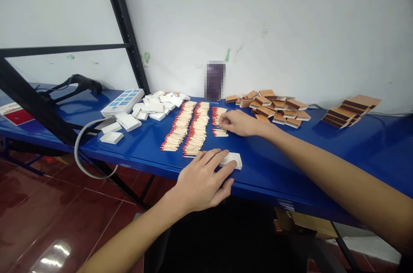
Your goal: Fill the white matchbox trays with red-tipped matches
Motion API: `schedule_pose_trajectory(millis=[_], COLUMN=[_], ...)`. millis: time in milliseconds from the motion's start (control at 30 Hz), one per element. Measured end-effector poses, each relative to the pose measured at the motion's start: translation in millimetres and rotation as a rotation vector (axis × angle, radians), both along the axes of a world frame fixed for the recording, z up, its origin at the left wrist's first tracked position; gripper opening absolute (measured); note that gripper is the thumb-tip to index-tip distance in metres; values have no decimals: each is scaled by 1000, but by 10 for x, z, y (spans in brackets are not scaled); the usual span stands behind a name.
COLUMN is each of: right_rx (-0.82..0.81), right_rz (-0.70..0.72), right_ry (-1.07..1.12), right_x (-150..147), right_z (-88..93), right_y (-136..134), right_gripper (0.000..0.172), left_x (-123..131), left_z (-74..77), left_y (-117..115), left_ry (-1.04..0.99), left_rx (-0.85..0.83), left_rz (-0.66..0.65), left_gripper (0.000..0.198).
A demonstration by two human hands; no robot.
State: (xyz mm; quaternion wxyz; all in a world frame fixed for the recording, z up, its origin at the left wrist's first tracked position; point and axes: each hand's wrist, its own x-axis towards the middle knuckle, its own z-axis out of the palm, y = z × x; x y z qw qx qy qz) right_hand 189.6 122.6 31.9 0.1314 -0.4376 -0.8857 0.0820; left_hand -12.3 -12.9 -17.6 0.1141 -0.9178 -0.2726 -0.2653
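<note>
Red-tipped matches lie on the blue table in two long rows [181, 127] [197, 129] and one shorter row [220, 113]. My right hand [237, 122] is at the shorter row, its thumb and fingertips pinched together over the matches; whatever is between them is too small to make out. Near the front edge, my left hand [206, 176] rests its fingers on a small white tray [235, 160], holding it against the table. The tray's inside is partly covered by the fingers.
White trays [158, 105] are heaped at the left beside a white power strip [124, 102] with a grey cable. Brown matchbox sleeves [274, 106] lie behind my right hand, and more are stacked [351, 110] farther right. A black metal frame [124, 28] rises at the left.
</note>
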Motion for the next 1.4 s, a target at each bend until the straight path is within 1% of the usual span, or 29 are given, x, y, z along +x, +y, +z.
schedule_pose_trajectory(millis=[100,200,300,500,667,800,900,1000,1100,1200,1400], right_rx=[-6,27,64,82,46,-21,-61,-15,62,102,149], right_rz=[10,-38,-75,-86,-95,-64,-83,-140,-183,-191,-175], right_ry=[-7,34,65,93,118,134,177,210,187,149,76], right_x=[-60,-92,-79,-40,-45,-45,-35,-26,-25,-29,-44], right_z=[34,15,-45,-117,-95,-38,-14,-41,-100,-142,-159], right_y=[5,-8,1,30,1,-48,-70,-55,-16,15,35], right_gripper=[22,15,9,14,16,18,17,16,15,13,11], left_x=[0,1,2,3,4,3,1,2,5,9,4], left_z=[-3,-9,-12,-6,2,3,0,-4,-8,-9,-3], left_y=[-3,0,3,5,9,4,0,1,7,11,8], left_ry=[-5,-4,-9,-11,-11,-11,-14,-17,-14,-11,-10], left_rx=[8,14,18,14,14,10,15,16,21,27,32], left_rz=[1,1,-3,-1,-7,-2,-1,-2,-5,-4,0], left_gripper=[34,34,34,33,33,34,34,34,34,34,34])
